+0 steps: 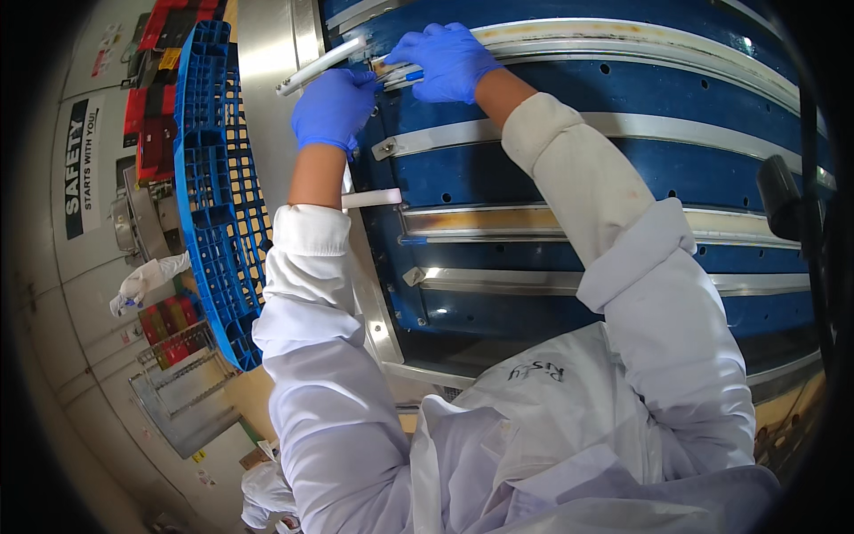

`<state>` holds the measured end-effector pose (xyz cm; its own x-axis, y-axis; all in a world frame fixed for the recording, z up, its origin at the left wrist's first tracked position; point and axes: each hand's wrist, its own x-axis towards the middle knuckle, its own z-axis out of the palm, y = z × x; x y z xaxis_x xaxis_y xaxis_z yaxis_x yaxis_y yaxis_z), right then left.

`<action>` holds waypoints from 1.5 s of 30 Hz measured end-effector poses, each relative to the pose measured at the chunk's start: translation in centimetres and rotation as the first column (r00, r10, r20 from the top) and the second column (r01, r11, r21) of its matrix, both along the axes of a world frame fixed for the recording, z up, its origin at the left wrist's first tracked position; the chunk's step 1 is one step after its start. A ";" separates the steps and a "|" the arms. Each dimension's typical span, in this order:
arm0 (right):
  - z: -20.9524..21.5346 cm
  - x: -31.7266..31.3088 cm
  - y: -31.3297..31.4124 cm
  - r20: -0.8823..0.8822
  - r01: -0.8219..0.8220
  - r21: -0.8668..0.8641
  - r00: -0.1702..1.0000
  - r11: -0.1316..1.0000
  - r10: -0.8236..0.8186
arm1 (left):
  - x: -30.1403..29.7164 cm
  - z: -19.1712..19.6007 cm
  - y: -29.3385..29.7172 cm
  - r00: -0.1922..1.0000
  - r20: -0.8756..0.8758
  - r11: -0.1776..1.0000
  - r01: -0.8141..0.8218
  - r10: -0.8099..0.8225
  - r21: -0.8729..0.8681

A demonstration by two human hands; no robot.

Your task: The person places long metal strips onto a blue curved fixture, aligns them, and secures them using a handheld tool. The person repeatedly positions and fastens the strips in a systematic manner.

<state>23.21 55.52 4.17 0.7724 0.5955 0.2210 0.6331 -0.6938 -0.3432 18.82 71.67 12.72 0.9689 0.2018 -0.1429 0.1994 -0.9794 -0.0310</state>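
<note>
Both my hands wear blue gloves and meet at the left end of the upper metal rail on a blue panel. My left hand has its fingers curled beside the rail's end, just below a white rod; what they hold is hidden. Over the rail's end, my right hand is closed with its fingers bent down; its grip is hidden too. A thin piece with a blue tip shows between the hands. Another white rod sticks out below my left wrist.
More metal rails cross the panel, one with brownish stains. A steel frame edge runs along its left. A blue plastic pallet stands at left. A black handle juts in at right. Two people in white are far left.
</note>
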 end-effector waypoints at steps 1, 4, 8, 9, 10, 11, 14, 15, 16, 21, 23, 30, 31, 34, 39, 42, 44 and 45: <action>-0.5 0.4 -0.3 0.011 -0.029 0.012 1.000 0.999 0.029 | 0.0 0.1 0.2 1.000 0.003 1.000 0.010 -0.010 -0.014; -2.1 0.3 -1.5 0.189 -0.022 0.017 0.982 1.000 0.018 | -0.1 -0.2 -0.5 1.000 0.013 0.998 -0.013 0.012 0.066; -1.9 -0.2 -3.3 0.160 0.031 -0.007 0.987 0.999 -0.029 | -0.2 0.4 -3.4 0.997 -0.006 0.985 -0.070 0.072 0.158; -1.7 -0.3 -3.4 0.179 0.062 -0.039 0.982 0.997 -0.054 | 0.1 0.4 -2.7 0.999 -0.017 0.995 -0.046 0.047 0.094; -1.7 -0.4 -2.9 0.198 0.083 -0.063 0.978 0.995 -0.069 | 0.4 0.3 -1.0 0.999 -0.026 0.999 -0.031 0.032 0.037; -1.7 -0.3 -2.5 0.217 0.105 -0.086 0.972 0.991 -0.085 | 0.6 0.3 0.5 0.999 -0.033 1.000 -0.016 0.015 -0.021; -1.6 -0.1 -2.3 0.223 0.118 -0.128 0.971 0.985 -0.087 | 0.9 -0.1 1.1 0.999 -0.040 0.996 -0.036 0.033 -0.084; -1.7 -0.1 -2.2 0.230 0.120 -0.129 0.969 0.984 -0.088 | 0.9 -0.4 1.0 0.999 -0.038 0.998 -0.028 0.026 -0.063; -1.8 -0.1 -2.1 0.237 0.121 -0.129 0.968 0.984 -0.088 | 0.9 -0.7 0.9 0.999 -0.035 0.999 -0.021 0.019 -0.041; -2.0 -0.1 -2.2 0.207 0.127 -0.121 0.973 0.984 -0.100 | 0.6 -0.4 -0.2 1.000 -0.010 1.000 0.006 -0.006 -0.009; -2.4 0.1 -2.3 0.242 0.120 -0.089 0.966 0.989 -0.096 | 0.2 -0.1 0.6 0.997 0.017 0.992 0.078 -0.077 -0.103; -2.4 0.1 -2.2 0.195 0.122 -0.068 0.975 0.990 -0.106 | 0.4 -1.0 -0.8 0.999 0.026 1.000 -0.026 0.026 0.009; -2.4 0.1 -2.1 0.209 0.123 -0.062 0.972 0.990 -0.108 | 0.5 -0.9 0.1 0.999 0.031 1.000 0.011 -0.010 -0.029; -2.3 0.2 -2.0 0.194 0.113 -0.054 0.976 0.992 -0.101 | 0.4 -1.3 -0.1 0.999 0.042 0.998 0.021 -0.018 -0.065; -1.9 0.2 -2.2 0.130 0.105 -0.069 0.987 0.992 -0.096 | 0.4 -0.7 -1.6 1.000 0.018 1.000 -0.006 0.006 -0.015; -2.0 0.2 -2.2 0.141 0.110 -0.056 0.985 0.992 -0.101 | 0.5 -0.3 -1.4 1.000 -0.006 0.998 0.005 -0.005 -0.064; -1.4 -0.1 -1.9 0.116 0.099 -0.074 0.989 0.992 -0.090 | 0.2 -1.3 -2.3 0.999 0.029 1.000 -0.014 0.013 0.009; -1.6 0.0 -1.9 0.115 0.111 -0.055 0.988 0.992 -0.105 | 0.3 -1.1 -2.3 1.000 0.012 1.000 -0.015 0.015 -0.006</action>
